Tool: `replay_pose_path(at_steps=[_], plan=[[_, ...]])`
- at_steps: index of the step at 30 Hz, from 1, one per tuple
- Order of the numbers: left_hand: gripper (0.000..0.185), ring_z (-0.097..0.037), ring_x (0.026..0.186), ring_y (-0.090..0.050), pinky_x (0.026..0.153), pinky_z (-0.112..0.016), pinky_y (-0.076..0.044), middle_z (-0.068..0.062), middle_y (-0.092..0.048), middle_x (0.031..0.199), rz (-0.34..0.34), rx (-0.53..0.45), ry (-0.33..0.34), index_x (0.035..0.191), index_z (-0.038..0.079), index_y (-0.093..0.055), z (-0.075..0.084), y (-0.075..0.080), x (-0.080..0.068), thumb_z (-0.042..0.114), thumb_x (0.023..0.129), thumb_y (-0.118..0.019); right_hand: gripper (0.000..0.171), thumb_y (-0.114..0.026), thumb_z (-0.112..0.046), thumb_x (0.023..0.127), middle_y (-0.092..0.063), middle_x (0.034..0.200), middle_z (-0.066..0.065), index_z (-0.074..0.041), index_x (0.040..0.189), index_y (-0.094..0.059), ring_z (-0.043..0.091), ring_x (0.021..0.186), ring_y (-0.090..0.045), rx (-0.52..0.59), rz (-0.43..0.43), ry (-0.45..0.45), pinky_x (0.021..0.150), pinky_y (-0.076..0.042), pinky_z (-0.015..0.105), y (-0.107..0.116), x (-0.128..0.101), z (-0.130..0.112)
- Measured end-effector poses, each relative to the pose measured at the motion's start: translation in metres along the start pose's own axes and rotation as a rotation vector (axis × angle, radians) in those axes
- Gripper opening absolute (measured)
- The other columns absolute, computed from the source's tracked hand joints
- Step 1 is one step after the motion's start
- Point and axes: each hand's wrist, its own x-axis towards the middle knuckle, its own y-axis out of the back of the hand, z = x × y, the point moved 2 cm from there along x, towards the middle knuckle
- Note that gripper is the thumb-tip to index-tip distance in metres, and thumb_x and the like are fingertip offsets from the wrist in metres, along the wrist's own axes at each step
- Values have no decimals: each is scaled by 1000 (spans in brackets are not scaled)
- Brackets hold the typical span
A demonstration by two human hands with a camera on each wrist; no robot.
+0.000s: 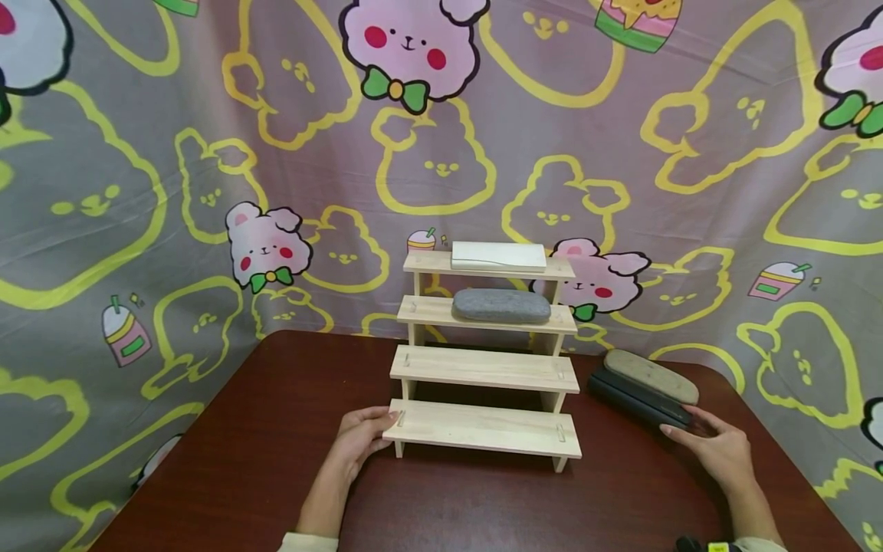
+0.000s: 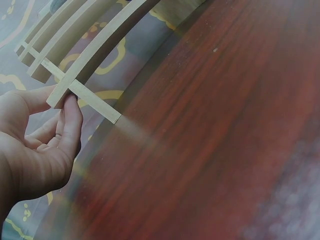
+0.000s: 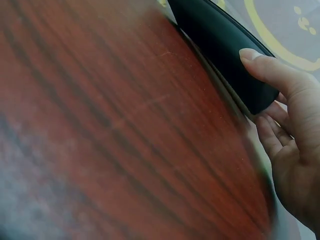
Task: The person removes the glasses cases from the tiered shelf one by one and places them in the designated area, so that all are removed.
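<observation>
A stepped wooden display rack [image 1: 483,425] with several shelves stands mid-table. My left hand [image 1: 359,441] pinches the left end of its lowest shelf, thumb on top and fingers underneath, as the left wrist view also shows. To the right of the rack, my right hand [image 1: 720,452] grips the near end of a black glasses case [image 1: 638,399]. In the right wrist view the thumb lies on top of this black case [image 3: 225,50] and the fingers are at its lower edge. Right behind it is a tan glasses case [image 1: 651,376].
A grey felt-like glasses case [image 1: 501,306] lies on the second shelf from the top. The top shelf bears a flat white case [image 1: 498,257]. A patterned cloth [image 1: 441,176] hangs behind and beside the dark red-brown table [image 1: 228,475].
</observation>
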Motion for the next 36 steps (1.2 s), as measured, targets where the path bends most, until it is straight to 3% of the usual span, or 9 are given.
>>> replay_pose_path(at_steps=[10,23,36], plan=[[41,-7,71,-67,61,-19,-55,-3,-71,85,-1,-3,0,125,-17,-60,0,0,-1,8,93,-68,82,-86,-39,81,-55,139,37,5,142,-53,-24,72,-42,-33,-31,24,61,-43,5,0,3,4],[39,-8,70,-66,60,-20,-55,-4,-71,84,18,0,1,124,-16,-60,-2,0,2,7,93,-68,86,-84,-41,83,-46,145,37,7,144,-49,-25,76,-39,-90,-114,59,62,-44,6,9,5,6],[39,-8,69,-66,59,-20,-55,-4,-70,85,17,-2,-4,124,-16,-60,-1,-1,2,7,93,-68,87,-85,-36,82,-42,146,40,11,144,-46,-27,78,-39,-82,-122,94,62,-45,4,11,9,11]])
